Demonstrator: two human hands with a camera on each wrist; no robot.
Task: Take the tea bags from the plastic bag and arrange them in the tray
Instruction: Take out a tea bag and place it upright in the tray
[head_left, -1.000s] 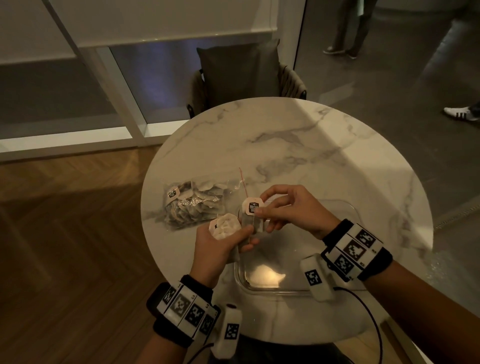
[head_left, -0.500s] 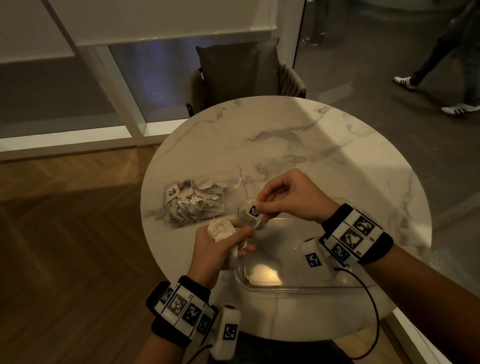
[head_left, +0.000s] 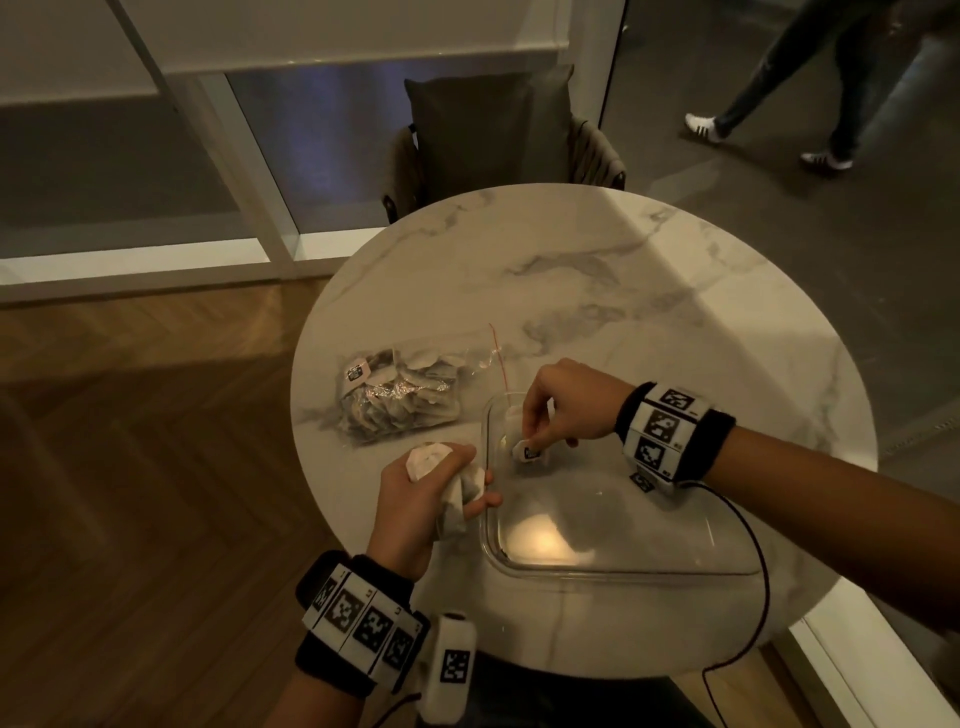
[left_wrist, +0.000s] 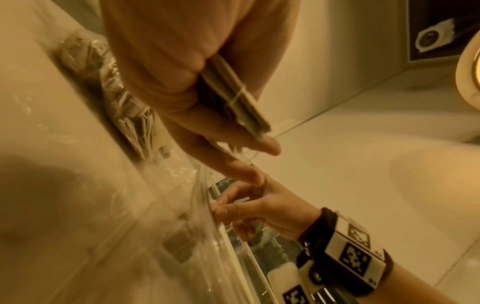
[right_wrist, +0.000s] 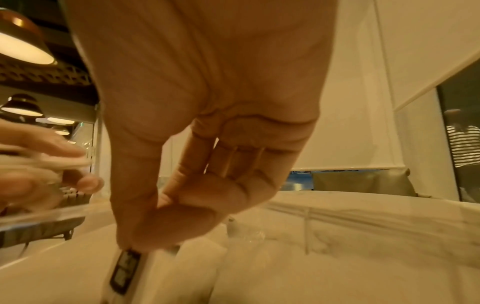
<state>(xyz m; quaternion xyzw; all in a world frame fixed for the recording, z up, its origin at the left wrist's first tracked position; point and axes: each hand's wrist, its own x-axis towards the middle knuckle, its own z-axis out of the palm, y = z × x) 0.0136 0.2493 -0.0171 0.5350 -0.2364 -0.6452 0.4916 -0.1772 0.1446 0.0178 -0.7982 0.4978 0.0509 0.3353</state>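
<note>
A clear plastic bag (head_left: 400, 397) full of tea bags lies on the left of the round marble table (head_left: 649, 291). A clear tray (head_left: 613, 566) sits in front of me. My right hand (head_left: 537, 441) pinches one tea bag (head_left: 529, 451) with a dark label, low over the tray's far left corner; the same tea bag (right_wrist: 130, 267) shows under my right hand's fingertips (right_wrist: 155, 232). My left hand (head_left: 447, 483) grips a bunch of tea bags (head_left: 457, 493) just left of the tray; in the left wrist view they are a flat stack (left_wrist: 233, 96) in my fingers.
A dark chair (head_left: 498, 140) stands behind the table. A person's legs (head_left: 779, 93) cross the floor at the back right. A black cable (head_left: 748, 597) runs from my right wrist over the table's near right edge. Wooden floor lies to the left.
My right hand has come down from above the table into the tray's far left corner with the tea bag. My left hand dropped a little with its bunch. The person behind has walked left.
</note>
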